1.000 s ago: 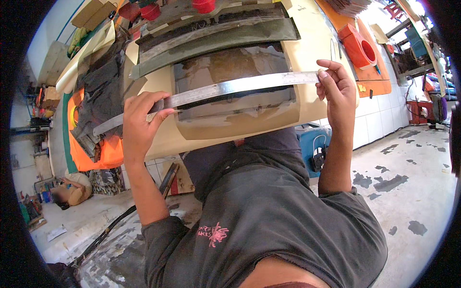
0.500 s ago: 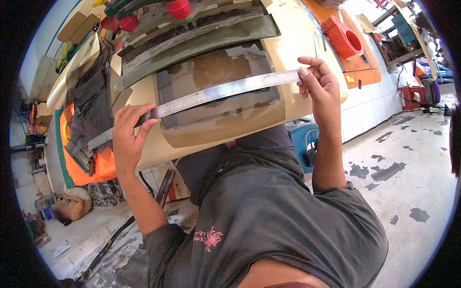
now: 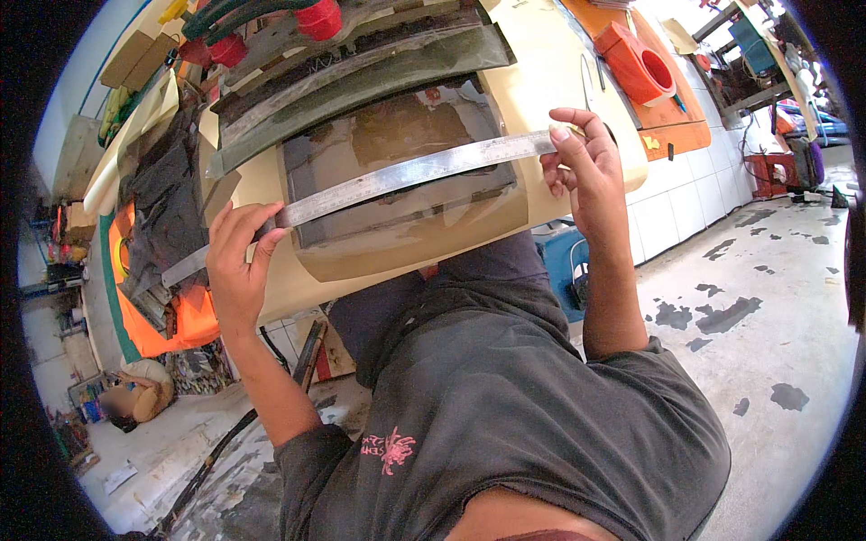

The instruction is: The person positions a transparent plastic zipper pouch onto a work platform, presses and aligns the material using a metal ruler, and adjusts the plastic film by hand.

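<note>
While both hands have kept their grip, the steel ruler (image 3: 406,176) has slid a little nearer across the dark panel (image 3: 406,194) on the cream bench (image 3: 559,72). The left hand (image 3: 236,270) pinches its left end, the right hand (image 3: 582,167) its right end. The ruler is long, thin, grey and graduated.

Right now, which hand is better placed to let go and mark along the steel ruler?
Probably the right hand: it only pinches the steel ruler's end with its fingertips, while the left hand presses its other end flat against the cream panel.
</note>
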The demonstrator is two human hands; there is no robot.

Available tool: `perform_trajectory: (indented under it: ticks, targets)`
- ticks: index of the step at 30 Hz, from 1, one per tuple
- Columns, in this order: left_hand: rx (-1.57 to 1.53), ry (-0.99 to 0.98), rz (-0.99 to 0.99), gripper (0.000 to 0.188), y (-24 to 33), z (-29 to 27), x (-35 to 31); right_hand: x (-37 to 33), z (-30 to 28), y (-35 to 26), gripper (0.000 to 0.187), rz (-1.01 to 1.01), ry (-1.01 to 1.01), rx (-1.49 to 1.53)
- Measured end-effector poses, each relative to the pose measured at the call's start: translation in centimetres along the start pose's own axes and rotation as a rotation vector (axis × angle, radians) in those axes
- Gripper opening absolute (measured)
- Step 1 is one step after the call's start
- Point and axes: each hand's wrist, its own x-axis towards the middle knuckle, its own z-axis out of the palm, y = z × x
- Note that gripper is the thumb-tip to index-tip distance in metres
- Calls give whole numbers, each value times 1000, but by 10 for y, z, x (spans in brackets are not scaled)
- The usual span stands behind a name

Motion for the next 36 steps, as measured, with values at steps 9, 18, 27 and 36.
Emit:
perform_trajectory:
  ticks: [9,18,27,36]
  targets:
    - [9,23,1,29,1,1,1,-4,14,9,28,153,-91,172]
    - [76,83,-24,29,3,8,-4,-6,14,5,31,237,-80,36]
    - [-134,679,-95,17,17,41,-33,-4,12,13,32,243,-89,58]
    - [-756,471,-594,23,45,62,-34,-12,14,10,31,262,-152,28]
